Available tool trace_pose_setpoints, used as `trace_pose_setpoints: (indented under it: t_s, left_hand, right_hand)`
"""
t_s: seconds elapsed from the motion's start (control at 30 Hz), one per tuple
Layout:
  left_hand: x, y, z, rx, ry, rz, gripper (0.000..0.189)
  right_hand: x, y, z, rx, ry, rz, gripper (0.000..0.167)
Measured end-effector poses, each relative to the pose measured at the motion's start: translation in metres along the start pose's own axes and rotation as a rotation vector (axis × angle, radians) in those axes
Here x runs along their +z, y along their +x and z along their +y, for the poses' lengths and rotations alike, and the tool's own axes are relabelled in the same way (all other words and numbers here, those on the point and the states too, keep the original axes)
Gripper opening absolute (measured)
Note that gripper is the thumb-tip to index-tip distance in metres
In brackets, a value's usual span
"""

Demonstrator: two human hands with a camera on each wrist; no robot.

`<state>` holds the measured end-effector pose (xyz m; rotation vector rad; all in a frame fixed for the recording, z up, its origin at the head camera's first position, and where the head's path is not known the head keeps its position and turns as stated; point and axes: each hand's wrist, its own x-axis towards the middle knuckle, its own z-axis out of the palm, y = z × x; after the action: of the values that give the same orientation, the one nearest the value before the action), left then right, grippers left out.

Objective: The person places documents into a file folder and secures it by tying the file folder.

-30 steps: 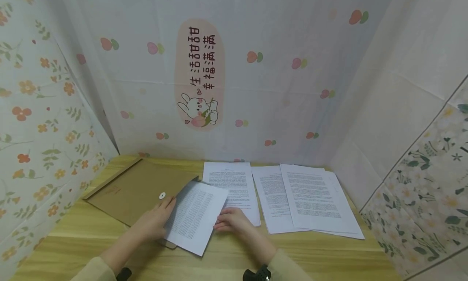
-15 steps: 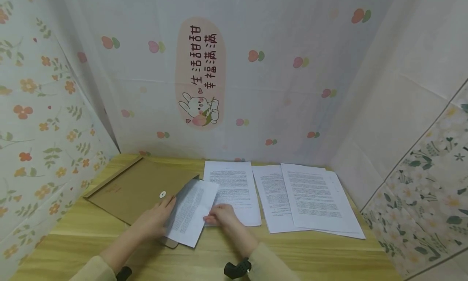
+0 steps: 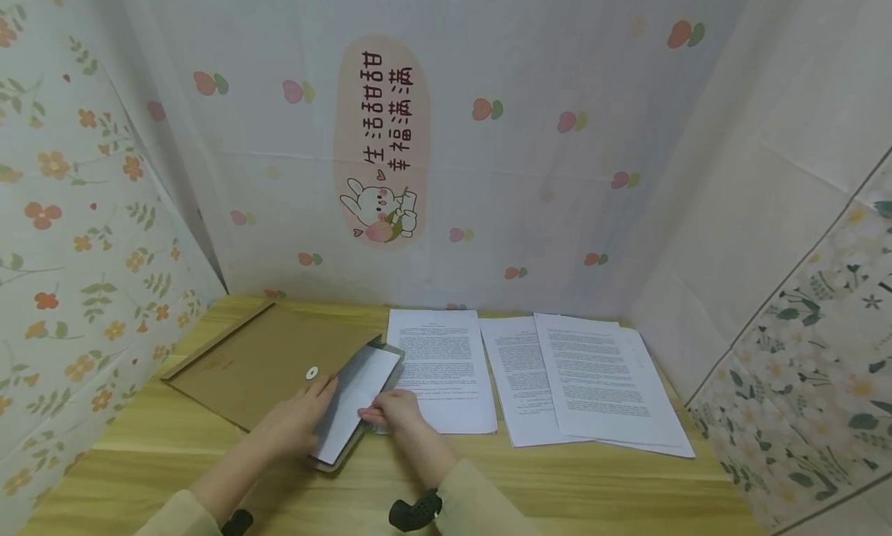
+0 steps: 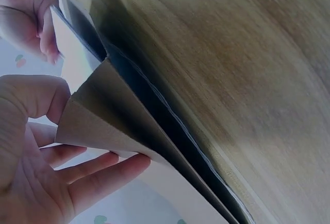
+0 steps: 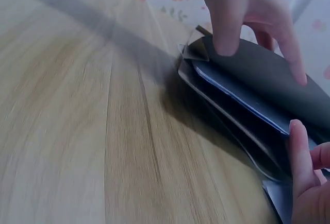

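Note:
In the head view a brown kraft document envelope [image 3: 258, 358] with a white button lies on the table's left side. My left hand [image 3: 296, 420] pinches the edge of its mouth between thumb and fingers and lifts the upper layer, leaving a gap. Printed papers [image 3: 355, 404] lie mostly inside this mouth, their right strip showing above the lower layer. My right hand [image 3: 397, 412] holds these papers at their outer edge. In the right wrist view a tip of my right hand [image 5: 304, 167] presses on the paper edge [image 5: 242, 100]; its other fingers are partly hidden.
A stack of printed sheets [image 3: 446, 365] lies just beyond my right hand. Farther right, more printed sheets [image 3: 599, 381] overlap. Patterned cloth walls [image 3: 543, 172] stand behind and beside the wooden table [image 3: 585, 489].
My right hand has moved left, and the papers have slid deeper into the envelope. More of the envelope's lower layer shows beside them. The left hand has stayed in place.

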<state>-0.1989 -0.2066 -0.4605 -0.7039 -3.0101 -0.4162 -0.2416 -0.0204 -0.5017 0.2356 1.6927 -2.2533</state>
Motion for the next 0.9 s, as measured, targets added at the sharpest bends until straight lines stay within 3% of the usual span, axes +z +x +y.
trace_pose_setpoints:
  t_s: [0.27,0.6,0.9]
  left_hand:
    - [0.001,-0.001,0.000,-0.009,-0.020,0.004,0.086]
    - [-0.001,-0.002,0.000,0.000,-0.059,-0.016,0.085]
    - [-0.002,-0.006,-0.006,0.005,-0.060,-0.022,0.085]
  right_hand:
    - [0.013,0.003,0.005,-0.013,0.001,0.016,0.018]
    - [0.021,0.003,0.004,-0.010,-0.010,-0.128,0.033]
    - [0.023,0.001,0.000,0.033,-0.015,-0.222,0.036]
